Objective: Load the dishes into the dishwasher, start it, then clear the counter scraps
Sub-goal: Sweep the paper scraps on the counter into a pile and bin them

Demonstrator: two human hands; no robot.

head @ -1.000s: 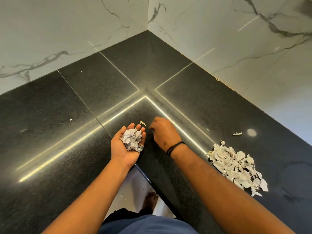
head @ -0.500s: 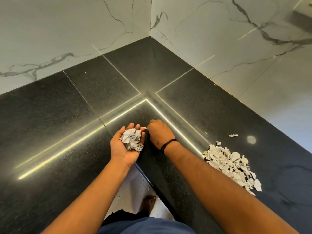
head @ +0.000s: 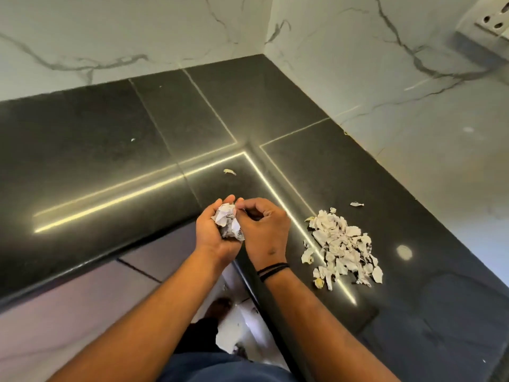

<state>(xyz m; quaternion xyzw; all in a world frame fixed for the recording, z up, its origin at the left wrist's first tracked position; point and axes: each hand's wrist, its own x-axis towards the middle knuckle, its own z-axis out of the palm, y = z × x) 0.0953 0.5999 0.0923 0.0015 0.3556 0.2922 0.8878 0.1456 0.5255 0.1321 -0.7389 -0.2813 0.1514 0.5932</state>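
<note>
Scraps point(head: 228, 225) sit cupped in left hand point(head: 213, 232) at table point(head: 96, 150) corner; right hand point(head: 263, 227) curled, fingertips pinching at them. Big scrap pile point(head: 341, 248) lies on table to the right, 2 loose bits nearby.

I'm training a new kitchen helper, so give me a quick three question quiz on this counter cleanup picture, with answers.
1. True or false: the big pile of torn white paper scraps lies on the polished black stone counter, on the person's right.
2. Which of the hands cups a crumpled wad of white paper scraps? A) left hand B) right hand
3. Fill in: a single small yellowish scrap lies on the counter just ____ the hands, toward the corner.

Key: 1 true; 2 A; 3 beyond. The right hand's curled fingers meet the wad, and whether they pinch a piece cannot be told.
</note>
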